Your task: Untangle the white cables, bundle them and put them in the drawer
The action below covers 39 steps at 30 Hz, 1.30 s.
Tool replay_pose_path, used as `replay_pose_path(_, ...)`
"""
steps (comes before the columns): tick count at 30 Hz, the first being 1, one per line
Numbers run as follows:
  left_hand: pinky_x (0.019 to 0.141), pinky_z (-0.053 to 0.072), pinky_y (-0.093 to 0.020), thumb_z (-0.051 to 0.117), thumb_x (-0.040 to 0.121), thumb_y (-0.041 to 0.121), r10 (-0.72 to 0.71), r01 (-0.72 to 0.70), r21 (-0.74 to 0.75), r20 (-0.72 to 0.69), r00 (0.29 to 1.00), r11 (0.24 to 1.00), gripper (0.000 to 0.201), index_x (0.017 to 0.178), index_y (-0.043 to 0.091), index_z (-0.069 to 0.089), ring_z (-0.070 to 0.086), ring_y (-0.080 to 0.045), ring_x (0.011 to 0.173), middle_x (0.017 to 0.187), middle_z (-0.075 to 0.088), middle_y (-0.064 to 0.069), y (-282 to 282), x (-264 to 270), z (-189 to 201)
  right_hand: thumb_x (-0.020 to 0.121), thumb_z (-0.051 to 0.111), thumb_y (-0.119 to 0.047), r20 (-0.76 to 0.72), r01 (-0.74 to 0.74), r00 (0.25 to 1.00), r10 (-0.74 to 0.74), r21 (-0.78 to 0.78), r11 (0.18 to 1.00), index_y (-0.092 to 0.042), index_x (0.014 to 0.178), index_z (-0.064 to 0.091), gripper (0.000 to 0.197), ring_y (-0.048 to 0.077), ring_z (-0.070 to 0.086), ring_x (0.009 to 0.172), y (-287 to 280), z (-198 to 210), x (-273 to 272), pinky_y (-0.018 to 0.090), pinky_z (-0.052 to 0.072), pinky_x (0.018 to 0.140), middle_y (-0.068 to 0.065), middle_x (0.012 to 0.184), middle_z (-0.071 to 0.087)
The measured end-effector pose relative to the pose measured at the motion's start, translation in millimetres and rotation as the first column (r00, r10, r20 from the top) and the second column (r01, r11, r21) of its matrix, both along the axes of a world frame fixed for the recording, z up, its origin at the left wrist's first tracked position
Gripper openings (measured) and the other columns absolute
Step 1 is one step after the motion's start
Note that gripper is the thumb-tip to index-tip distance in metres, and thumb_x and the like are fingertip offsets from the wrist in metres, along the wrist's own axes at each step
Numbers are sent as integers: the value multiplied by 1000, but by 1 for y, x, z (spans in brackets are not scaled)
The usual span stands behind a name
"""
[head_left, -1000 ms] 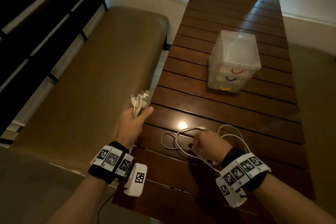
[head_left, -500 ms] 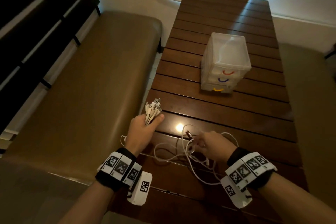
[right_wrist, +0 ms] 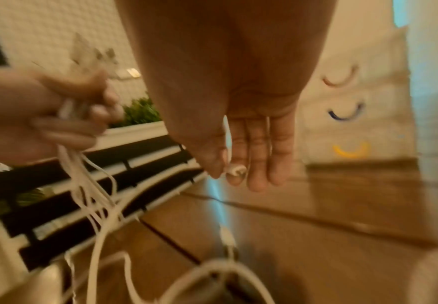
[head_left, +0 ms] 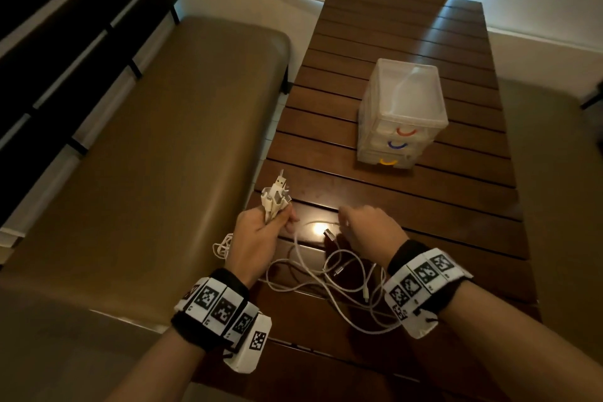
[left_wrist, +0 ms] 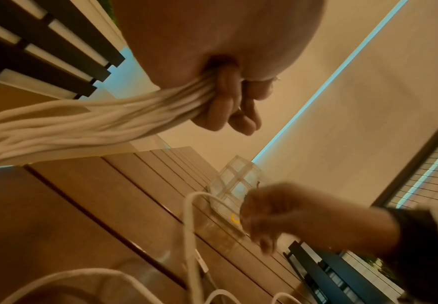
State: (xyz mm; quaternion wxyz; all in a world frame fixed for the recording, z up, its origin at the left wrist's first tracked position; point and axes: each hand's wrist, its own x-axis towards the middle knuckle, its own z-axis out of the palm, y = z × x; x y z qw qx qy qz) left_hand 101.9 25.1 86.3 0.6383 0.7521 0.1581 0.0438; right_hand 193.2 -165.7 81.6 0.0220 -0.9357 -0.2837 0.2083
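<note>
Half a second earlier your right hand (head_left: 368, 232) was down in the loose cable loops (head_left: 332, 274); now it had lifted and slid forward, fingers nearly straight over the wooden table (head_left: 408, 202). The right wrist view showed them extended, with something small and pale at the thumb and forefinger tips, too blurred to say whether you pinched a cable there. A USB plug (head_left: 329, 234) lay on the slats just beside that hand.

Your left hand (head_left: 257, 235) had come in closer to the table edge, fist wrapped tight round the gathered connector ends (head_left: 275, 197), which stood up out of it. The left wrist view showed many strands (left_wrist: 103, 121) streaming from the curled fingers (left_wrist: 228, 107).

So, by my read, the gathering of ends was nearly finished and that stray plug looked like the next one to collect; untangling and bundling weren't done.

The small plastic drawer unit (head_left: 403, 114) stood well apart farther along the table, all three drawers closed.

Some cable dropped behind your left wrist and off the table edge, out of sight. Both wrist views were smeared by motion.
</note>
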Motion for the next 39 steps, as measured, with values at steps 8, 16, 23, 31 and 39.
replay_pose_path(8,56,50,-33,53,94,38,-137,138,-92,13,990,986,33,82,12,70,63,-22,57,64,65,-5,-19,3,12,84,75,-18,-352,328,931,-97,692,644,-14,90,72,7,-1,62,69,24,81,-8,19,49,63,-7,81,70)
replay_pose_path(16,37,27,-19,45,95,40,190,-128,-451,94,977,883,32,74,18,51,26,-6,40,53,32,7,8,5,38,98,54,-39,-725,187,670,160,373,909,-16,109,65,28,15,65,77,20,27,-72,35,53,77,6,91,72)
replay_pose_path(23,44,25,-22,50,99,28,202,-218,115,132,970,969,32,69,23,58,31,-4,44,54,40,8,78,10,44,100,41,-48,-570,288,821,-35,361,887,-26,73,59,39,7,44,54,-33,6,-63,21,37,55,-7,63,50)
replay_pose_path(31,64,47,-24,52,97,29,-303,291,364,-25,953,885,18,95,19,68,60,-1,72,82,65,6,-2,3,14,99,50,-38,-395,265,917,-60,488,831,-18,80,67,32,20,59,64,-18,25,-31,39,48,65,4,72,65)
replay_pose_path(39,49,35,-25,55,96,29,-167,160,154,34,985,975,28,70,25,66,47,-13,52,58,58,2,16,15,37,97,57,-30,-464,304,886,12,599,741,-21,77,67,23,5,39,46,-17,52,-7,19,33,49,-11,51,48)
